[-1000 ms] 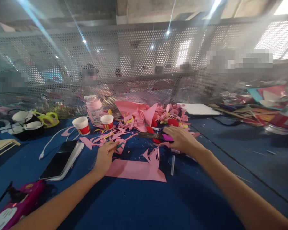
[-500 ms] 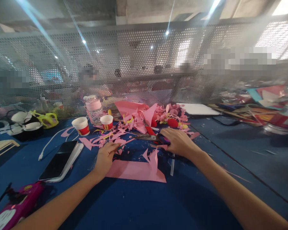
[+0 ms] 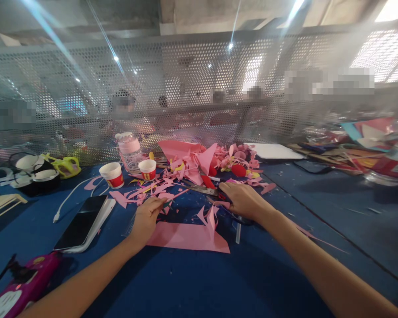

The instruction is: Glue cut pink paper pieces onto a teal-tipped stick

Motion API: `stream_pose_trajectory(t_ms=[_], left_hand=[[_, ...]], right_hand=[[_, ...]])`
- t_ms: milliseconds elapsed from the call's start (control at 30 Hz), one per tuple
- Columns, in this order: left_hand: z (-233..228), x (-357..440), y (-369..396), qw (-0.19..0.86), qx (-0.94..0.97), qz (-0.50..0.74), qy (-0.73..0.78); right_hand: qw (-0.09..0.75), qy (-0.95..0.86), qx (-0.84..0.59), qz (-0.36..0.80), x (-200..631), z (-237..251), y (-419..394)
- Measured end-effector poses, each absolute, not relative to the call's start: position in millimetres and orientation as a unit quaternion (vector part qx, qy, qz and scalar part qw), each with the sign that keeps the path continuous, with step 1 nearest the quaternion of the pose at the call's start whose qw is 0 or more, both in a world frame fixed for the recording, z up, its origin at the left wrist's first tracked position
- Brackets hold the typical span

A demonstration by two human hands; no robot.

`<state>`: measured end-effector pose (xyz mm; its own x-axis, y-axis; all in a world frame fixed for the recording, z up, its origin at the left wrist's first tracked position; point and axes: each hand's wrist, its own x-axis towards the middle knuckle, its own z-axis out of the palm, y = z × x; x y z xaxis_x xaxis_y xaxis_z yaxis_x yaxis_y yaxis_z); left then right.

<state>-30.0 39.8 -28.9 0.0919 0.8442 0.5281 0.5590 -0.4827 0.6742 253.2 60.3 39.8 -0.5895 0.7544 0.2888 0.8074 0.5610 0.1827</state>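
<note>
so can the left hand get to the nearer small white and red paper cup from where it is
Probably yes. The left hand rests on the pink paper sheet, and only flat pink paper scraps lie between it and the small white and red paper cup, which stands upright with nothing over it.

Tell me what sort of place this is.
Probably a shared craft workshop. Pink paper scraps and scissors cover a blue table, a perforated metal screen divides it from other people's stations, and more paper clutter sits at right.

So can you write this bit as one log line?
left hand: pinning flat pink paper sheet | right hand: grip on metal scissors | surface: blue table
</note>
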Motion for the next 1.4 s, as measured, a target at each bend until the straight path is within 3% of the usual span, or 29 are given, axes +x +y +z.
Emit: stream_pose_trajectory(t_ms=[367, 733, 1133, 1400], left_hand=[[-29, -30, 39, 0.162, 0.709, 0.473, 0.497], [-29, -29, 41, 0.183, 0.719, 0.442, 0.504], [-31, -30, 43, 0.166, 0.745, 0.418, 0.492], [-28, -29, 41, 0.112, 0.773, 0.392, 0.486]], right_hand=[[0.015, -0.862, -0.502, -0.075, 242, 50, 50], [-0.026, -0.843, -0.53, -0.081, 239, 46, 51], [-0.036, -0.838, -0.539, -0.079, 235, 50, 47], [0.011, -0.832, -0.545, -0.105, 235, 50, 43]])
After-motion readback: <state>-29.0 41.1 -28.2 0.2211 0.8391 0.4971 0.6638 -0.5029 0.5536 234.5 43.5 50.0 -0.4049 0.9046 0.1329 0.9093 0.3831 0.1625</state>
